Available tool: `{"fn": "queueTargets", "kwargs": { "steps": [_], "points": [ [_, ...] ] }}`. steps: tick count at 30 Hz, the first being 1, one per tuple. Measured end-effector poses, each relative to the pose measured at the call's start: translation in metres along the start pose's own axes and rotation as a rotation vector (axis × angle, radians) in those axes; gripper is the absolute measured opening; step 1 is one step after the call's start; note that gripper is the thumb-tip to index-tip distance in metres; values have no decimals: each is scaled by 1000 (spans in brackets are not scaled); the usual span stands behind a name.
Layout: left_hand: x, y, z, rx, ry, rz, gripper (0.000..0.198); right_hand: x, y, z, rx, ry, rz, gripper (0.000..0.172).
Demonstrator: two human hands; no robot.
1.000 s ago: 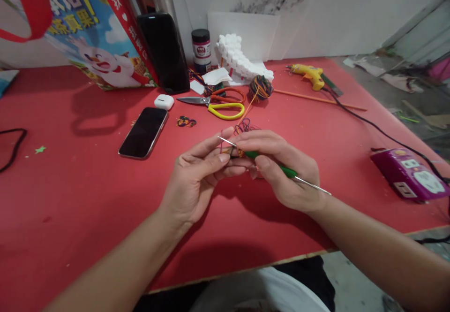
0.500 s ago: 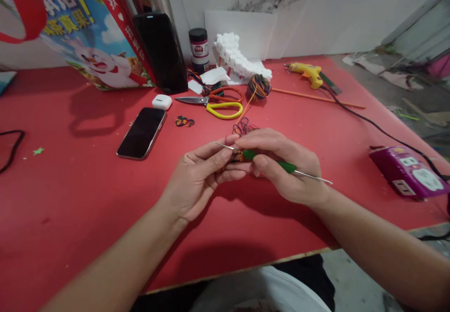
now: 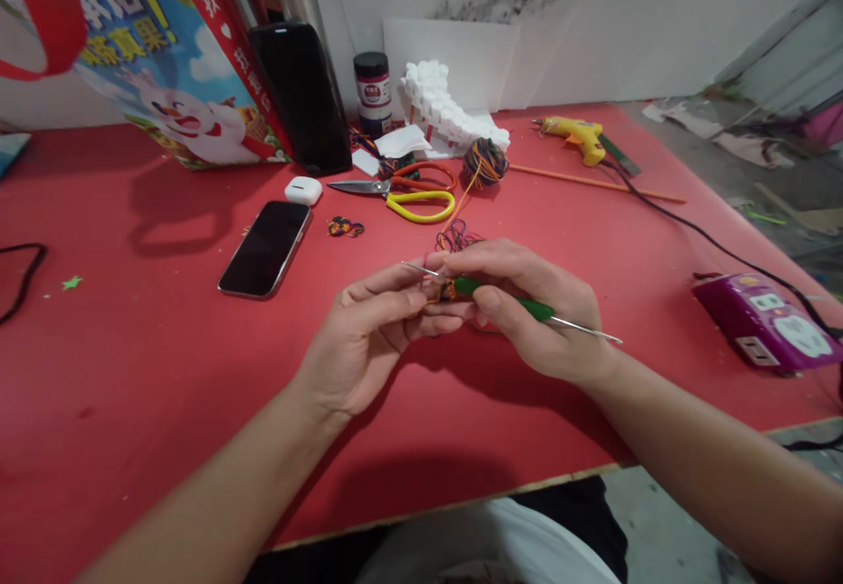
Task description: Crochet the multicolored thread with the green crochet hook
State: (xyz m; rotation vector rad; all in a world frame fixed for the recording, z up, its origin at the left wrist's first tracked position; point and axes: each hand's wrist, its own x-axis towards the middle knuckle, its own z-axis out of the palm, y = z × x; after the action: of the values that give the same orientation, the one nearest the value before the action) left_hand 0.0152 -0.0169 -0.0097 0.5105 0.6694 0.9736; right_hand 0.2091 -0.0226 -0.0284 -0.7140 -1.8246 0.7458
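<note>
My right hand [image 3: 540,312] is closed around the green grip of a crochet hook [image 3: 536,309]. The hook's thin metal end points left, over the fingers of my left hand [image 3: 375,329]. Between my left thumb and fingers is a small piece of multicoloured crochet work [image 3: 435,292], mostly hidden by the fingers. Loose strands of dark and pink yarn [image 3: 459,237] lie just beyond my fingertips. An orange strand runs from there to a multicoloured yarn ball [image 3: 486,162].
Scissors [image 3: 421,206] with red and yellow handles lie behind my hands, near a small crocheted piece [image 3: 346,227]. A phone [image 3: 265,248] and a white case [image 3: 304,191] are to the left. At right are a glue gun [image 3: 572,139] and a purple box [image 3: 767,320] with a cord.
My left thumb has shifted slightly and lies straighter, showing more of the crochet work. The hook has barely moved, and my right hand stays almost in place.
</note>
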Motion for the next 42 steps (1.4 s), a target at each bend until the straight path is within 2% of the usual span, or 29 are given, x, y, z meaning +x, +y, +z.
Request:
{"fn": "queueTargets", "kwargs": {
  "steps": [8, 12, 15, 19, 22, 27, 33, 37, 42],
  "points": [
    [2, -5, -2, 63, 28, 7, 22, 0, 0, 1, -37, -21, -10, 32],
    [3, -7, 0, 48, 65, 51, 24, 0, 1, 4, -92, -13, -82, 34],
    [3, -8, 1, 37, 102, 112, 27, 0, 2, 7, -181, 34, -153, 34],
    [2, -8, 3, 58, 91, 163, 33, -3, 1, 10, -293, 132, -114, 30],
    [0, -8, 3, 46, 99, 166, 34, -3, -1, 11, -269, 111, -128, 28],
    [1, -6, 3, 56, 106, 147, 33, -1, -2, 12, -204, 87, -140, 24],
    [0, 3, 3, 104, 141, 47, 29, -1, 0, 11, -194, 82, -119, 23],
    [0, 7, 4, 138, 177, 16, 24, -1, 2, 10, -200, 38, -162, 23],
    [0, 5, 5, 88, 182, 12, 26, -2, 3, 12, -213, 66, -133, 21]
  ]
}}
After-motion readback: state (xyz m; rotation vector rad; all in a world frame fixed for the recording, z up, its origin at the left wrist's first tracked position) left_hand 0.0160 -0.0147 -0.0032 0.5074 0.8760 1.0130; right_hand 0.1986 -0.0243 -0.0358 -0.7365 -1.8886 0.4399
